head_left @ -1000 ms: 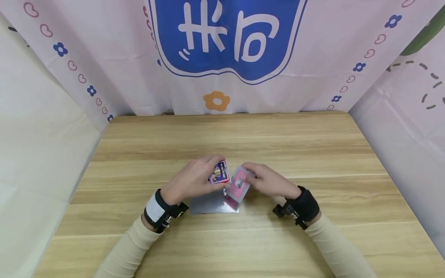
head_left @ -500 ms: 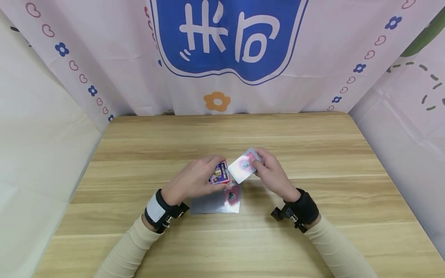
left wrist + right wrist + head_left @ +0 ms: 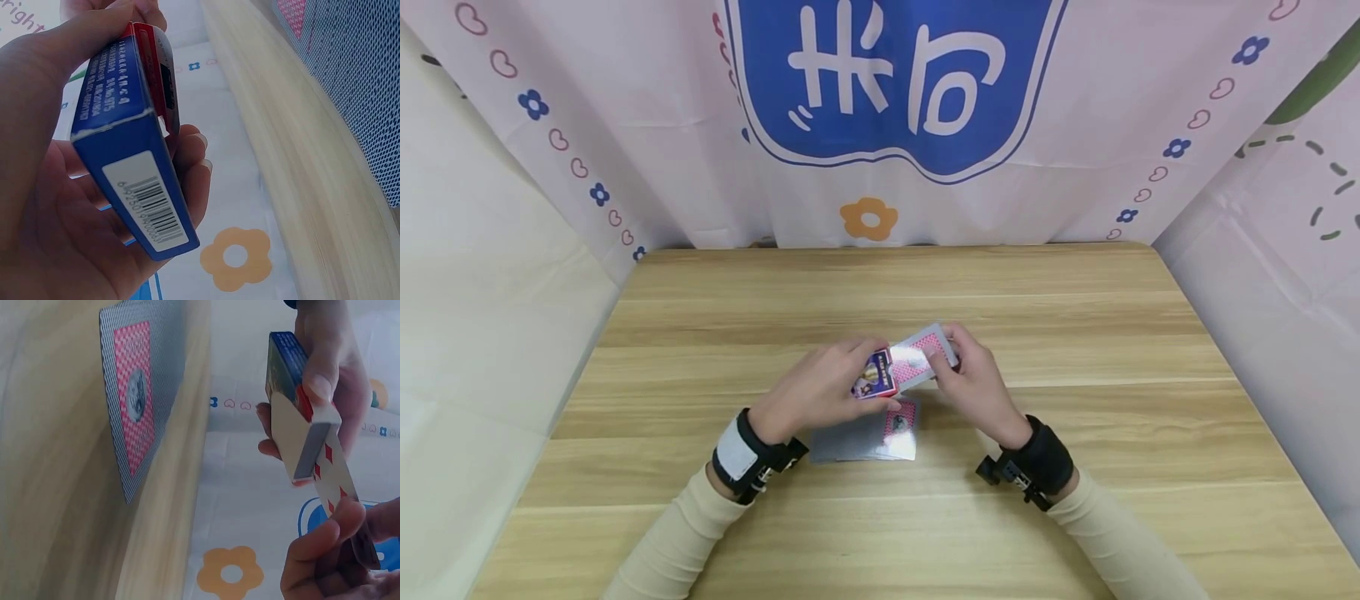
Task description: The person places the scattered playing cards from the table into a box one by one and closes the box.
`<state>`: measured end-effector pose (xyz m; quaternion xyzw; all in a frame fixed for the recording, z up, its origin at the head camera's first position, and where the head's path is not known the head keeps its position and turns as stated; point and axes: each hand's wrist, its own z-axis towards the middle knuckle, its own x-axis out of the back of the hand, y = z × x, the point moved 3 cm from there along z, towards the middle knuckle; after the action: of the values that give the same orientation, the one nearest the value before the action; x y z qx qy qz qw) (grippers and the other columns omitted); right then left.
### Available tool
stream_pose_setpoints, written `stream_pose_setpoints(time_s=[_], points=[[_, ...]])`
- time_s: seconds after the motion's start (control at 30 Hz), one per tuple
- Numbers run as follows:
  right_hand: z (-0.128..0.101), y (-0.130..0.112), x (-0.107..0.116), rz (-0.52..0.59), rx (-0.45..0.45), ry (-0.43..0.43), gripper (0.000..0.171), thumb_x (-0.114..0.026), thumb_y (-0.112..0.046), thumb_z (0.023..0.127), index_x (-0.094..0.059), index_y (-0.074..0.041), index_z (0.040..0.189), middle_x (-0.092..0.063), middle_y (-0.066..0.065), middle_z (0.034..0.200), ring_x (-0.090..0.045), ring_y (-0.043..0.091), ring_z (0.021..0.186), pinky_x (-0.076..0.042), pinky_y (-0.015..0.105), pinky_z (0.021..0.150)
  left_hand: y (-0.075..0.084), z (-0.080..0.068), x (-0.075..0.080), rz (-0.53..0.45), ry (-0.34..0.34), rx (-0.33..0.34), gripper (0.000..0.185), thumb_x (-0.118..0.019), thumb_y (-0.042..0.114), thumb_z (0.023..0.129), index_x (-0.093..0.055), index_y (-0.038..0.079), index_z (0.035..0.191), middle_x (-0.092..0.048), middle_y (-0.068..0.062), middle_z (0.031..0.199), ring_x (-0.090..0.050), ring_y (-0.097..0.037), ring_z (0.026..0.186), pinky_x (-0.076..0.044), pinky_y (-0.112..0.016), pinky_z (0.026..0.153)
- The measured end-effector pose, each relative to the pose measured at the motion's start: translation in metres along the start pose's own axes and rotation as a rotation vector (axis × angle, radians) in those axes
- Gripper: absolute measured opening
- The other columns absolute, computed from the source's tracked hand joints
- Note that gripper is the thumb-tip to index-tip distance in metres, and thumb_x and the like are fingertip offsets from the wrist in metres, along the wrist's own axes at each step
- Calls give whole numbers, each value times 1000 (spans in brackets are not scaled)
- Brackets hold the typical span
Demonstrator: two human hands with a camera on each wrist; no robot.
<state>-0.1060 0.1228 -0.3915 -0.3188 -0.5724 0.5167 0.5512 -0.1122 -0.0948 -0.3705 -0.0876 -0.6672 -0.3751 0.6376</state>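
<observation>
My left hand (image 3: 812,387) grips a small blue and red card box (image 3: 874,375) above the table, its barcode end facing the left wrist camera. A white flap stands out at the box's other end in that view. My right hand (image 3: 976,387) pinches playing cards (image 3: 917,358) by their right end, pink checked backs up. Their left end meets the box's right end; how far in they reach is hidden. From the right wrist, red diamonds show on the card face (image 3: 331,478). Below my left hand, cards (image 3: 850,442) lie spread on the table, one pink back (image 3: 900,423) in full view.
The wooden table (image 3: 1060,317) carries the spread cards near its middle. A white printed curtain (image 3: 700,167) hangs along its back edge, and pale cloth walls (image 3: 497,333) stand at both sides. Each wrist wears a black strap with a camera.
My right hand lifts its cards away from the spread, up and to the right, then swings them left against the box's end. My left hand and the box stay nearly still.
</observation>
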Motion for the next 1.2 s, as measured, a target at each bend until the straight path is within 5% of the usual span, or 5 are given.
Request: stream_pose_setpoints(time_s=[0.23, 0.47, 0.73, 0.93, 1.2], points=[[-4, -2, -13, -82, 21, -136, 31, -56, -21, 110, -64, -5, 135, -74, 17, 88, -68, 27, 70, -51, 22, 57, -1, 0, 2, 7, 6, 0, 77, -82, 56, 87, -58, 8, 143, -71, -2, 107, -62, -5, 80, -51, -18, 65], [-5, -1, -20, -225, 46, -215, 47, -37, -33, 116, -75, -7, 107, -71, 6, 78, -60, 19, 65, -46, 24, 60, -1, -1, 5, 13, 11, 3, 80, -82, 57, 86, -57, 7, 144, -71, -3, 104, -62, -5, 78, -51, -17, 64], [-3, 9, -24, -460, 69, -272, 18, -65, -20, 104, -74, -6, 111, -71, 2, 88, -57, 8, 70, -48, 23, 64, -1, -2, 5, 31, 14, -5, 78, -81, 56, 88, -57, 7, 145, -71, -3, 106, -63, -6, 81, -52, -18, 66], [-8, 24, -34, -747, 100, -382, 63, -88, -50, 83, -68, -3, 120, -63, 7, 104, -52, 15, 84, -46, 27, 71, -1, -2, 5, 26, -3, 23, 79, -81, 55, 89, -55, 9, 147, -71, -4, 109, -64, -7, 84, -54, -21, 69], [-10, 28, -36, -714, 26, -373, 48, -93, -39, 80, -62, -9, 102, -52, 3, 95, -46, 18, 85, -40, 29, 71, -1, -2, 6, 28, -7, 29, 81, -81, 57, 88, -55, 9, 147, -71, -5, 111, -64, -9, 85, -55, -23, 70]])
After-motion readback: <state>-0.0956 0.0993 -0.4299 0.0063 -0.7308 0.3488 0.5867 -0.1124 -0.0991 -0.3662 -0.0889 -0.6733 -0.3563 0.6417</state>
